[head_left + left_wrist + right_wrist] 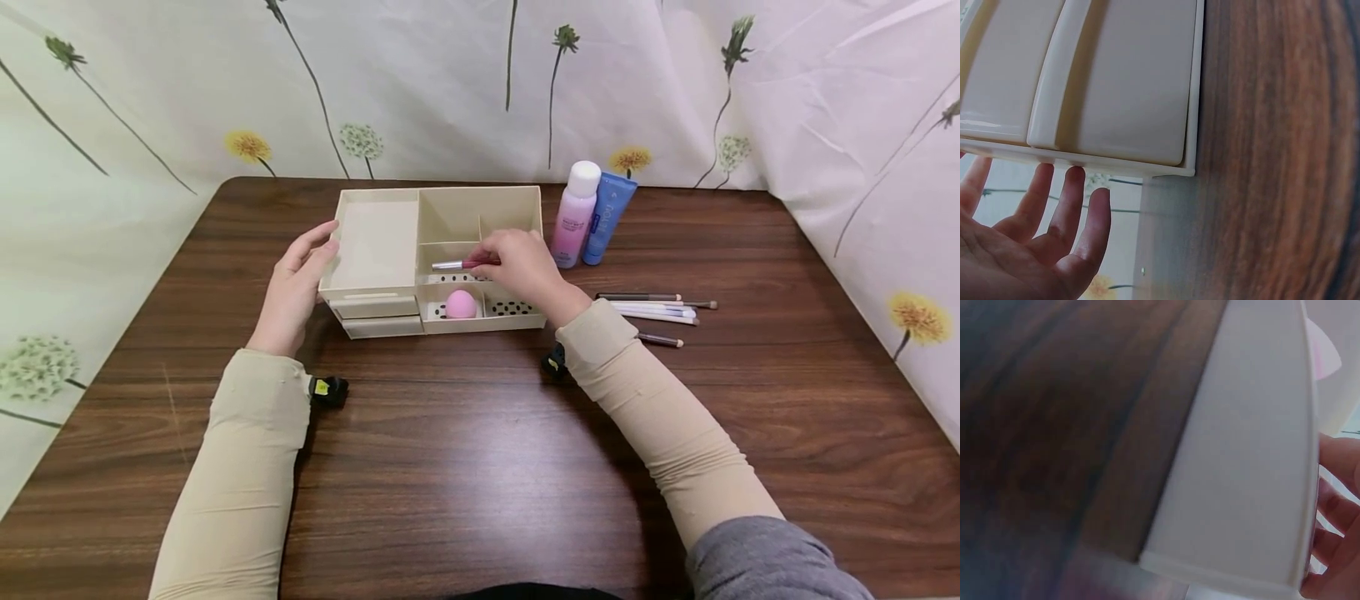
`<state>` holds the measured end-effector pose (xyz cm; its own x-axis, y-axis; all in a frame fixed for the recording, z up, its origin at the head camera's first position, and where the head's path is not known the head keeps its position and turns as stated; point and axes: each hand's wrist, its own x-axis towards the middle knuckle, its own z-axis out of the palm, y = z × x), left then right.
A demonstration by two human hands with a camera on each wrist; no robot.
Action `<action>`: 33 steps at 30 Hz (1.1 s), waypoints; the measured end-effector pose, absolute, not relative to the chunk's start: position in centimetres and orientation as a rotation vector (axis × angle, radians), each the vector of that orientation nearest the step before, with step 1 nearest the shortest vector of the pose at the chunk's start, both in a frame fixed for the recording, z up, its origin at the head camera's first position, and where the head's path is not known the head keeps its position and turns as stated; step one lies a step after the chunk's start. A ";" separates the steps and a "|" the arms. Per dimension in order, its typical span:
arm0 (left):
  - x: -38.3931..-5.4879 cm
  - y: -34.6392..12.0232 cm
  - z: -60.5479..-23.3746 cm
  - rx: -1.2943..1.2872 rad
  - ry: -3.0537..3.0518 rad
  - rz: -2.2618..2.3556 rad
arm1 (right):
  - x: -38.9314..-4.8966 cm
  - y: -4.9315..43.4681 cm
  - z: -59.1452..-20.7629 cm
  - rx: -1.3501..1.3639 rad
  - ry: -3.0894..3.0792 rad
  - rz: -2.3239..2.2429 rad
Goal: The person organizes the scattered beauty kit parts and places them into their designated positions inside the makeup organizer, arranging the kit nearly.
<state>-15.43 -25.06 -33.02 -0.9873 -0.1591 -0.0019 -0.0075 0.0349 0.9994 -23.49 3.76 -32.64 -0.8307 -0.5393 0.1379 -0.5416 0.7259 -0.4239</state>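
Observation:
A cream desktop organizer (pixel 375 242) stands on the table, with two drawers (pixel 1129 81) at its front left and open compartments on its right. My left hand (pixel 292 283) rests against its left side; in the left wrist view the fingertips touch the side wall. Over the middle compartment, my right hand (pixel 521 267) pinches a slim dark red and silver stick (pixel 447 266), lying roughly level with its silver end to the left. Its exact kind is unclear. A pink makeup sponge (pixel 461 305) sits in a front compartment. The right wrist view shows the right fingers (pixel 1338 509) beyond the organizer's wall.
Right of the organizer stand a pink bottle (pixel 574 218) with a white cap and a blue tube (pixel 609 218). Several makeup brushes (pixel 652 311) lie on the wooden table (pixel 480 467) near my right wrist. A flowered cloth (pixel 450 92) hangs behind.

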 end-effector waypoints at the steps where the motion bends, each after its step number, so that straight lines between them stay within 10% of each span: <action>1: -15.4 -25.1 -33.0 0.177 -2.180 -2.100 | -23.5 3.7 -32.7 0.912 -2.917 0.700; 33: -15.4 -25.0 -33.1 0.185 -2.210 -2.058 | -23.5 3.8 -33.1 0.937 -2.925 0.587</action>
